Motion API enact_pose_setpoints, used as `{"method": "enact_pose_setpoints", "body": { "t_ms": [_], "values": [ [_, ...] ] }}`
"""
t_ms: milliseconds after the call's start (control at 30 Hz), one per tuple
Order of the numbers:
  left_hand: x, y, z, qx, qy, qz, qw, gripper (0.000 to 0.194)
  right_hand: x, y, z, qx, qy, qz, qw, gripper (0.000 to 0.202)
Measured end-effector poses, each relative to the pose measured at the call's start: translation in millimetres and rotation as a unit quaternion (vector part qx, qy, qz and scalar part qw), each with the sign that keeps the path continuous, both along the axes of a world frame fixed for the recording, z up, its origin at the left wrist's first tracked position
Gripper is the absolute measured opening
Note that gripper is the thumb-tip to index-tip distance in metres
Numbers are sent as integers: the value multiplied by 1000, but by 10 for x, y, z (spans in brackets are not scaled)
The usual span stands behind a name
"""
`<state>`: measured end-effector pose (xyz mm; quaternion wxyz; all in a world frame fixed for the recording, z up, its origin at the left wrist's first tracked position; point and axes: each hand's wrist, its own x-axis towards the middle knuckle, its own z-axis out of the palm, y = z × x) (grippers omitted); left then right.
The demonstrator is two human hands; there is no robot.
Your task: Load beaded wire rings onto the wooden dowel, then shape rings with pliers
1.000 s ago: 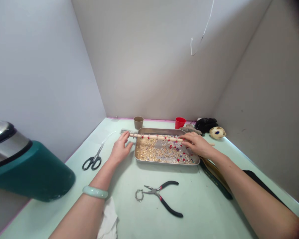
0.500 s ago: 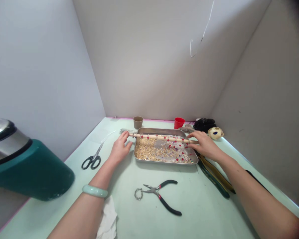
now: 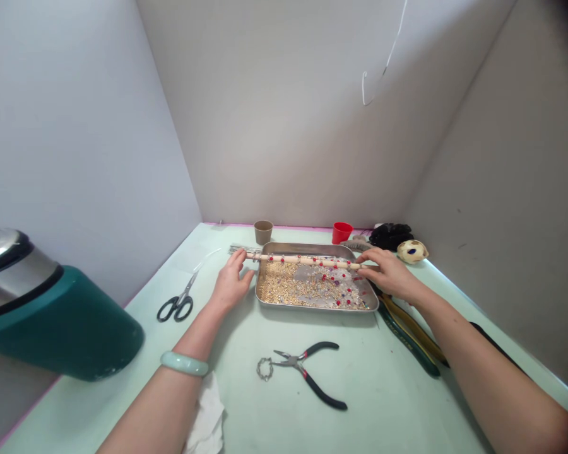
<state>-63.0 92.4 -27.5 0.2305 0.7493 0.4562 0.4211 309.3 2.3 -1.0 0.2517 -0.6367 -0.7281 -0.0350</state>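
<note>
The left hand (image 3: 230,282) pinched a wooden rod (image 3: 291,259) near one end and the right hand (image 3: 392,275) held it toward the other, well apart. Dotted with red beads (image 3: 314,260), the rod stretched over a metal tray (image 3: 312,309) on the desk (image 3: 246,416).

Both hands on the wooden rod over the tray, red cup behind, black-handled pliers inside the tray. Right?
No: head view shows the black-handled pliers on the table in front of the tray. Rest stands: left hand and right hand on the wooden rod, red cup behind.
</note>
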Motion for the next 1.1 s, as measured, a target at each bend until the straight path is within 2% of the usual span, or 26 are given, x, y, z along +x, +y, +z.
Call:
{"method": "enact_pose_setpoints", "body": {
  "t_ms": [167, 300, 433, 567, 700, 833, 1100],
  "values": [
    [-28, 13, 89, -18, -54, -8, 998, 41, -9, -19, -31, 4, -3, 3, 1000, 25],
    [-36, 52, 119, -49, -86, 26, 995, 38, -15, -14, -54, 1, -4, 21, 1000, 23],
    [-41, 72, 108, -113, -136, 44, 983, 31, -12, 19, -62, -1, -1, 31, 1000, 24],
    [-30, 66, 110, -174, -219, 36, 959, 22, -17, 29, -57, -7, 5, 34, 999, 23],
    [-14, 63, 129, -230, -316, 15, 920, 17, -33, 15, -42, -17, 15, 31, 999, 23],
    [-19, 71, 139, -273, -374, 10, 886, 10, -25, 25, -4, -41, 27, 33, 998, 23],
    [-7, 79, 121, -297, -424, -2, 856, 8, 19, 79, 256, -129, 29, 102, 986, 28]
  ]
}}
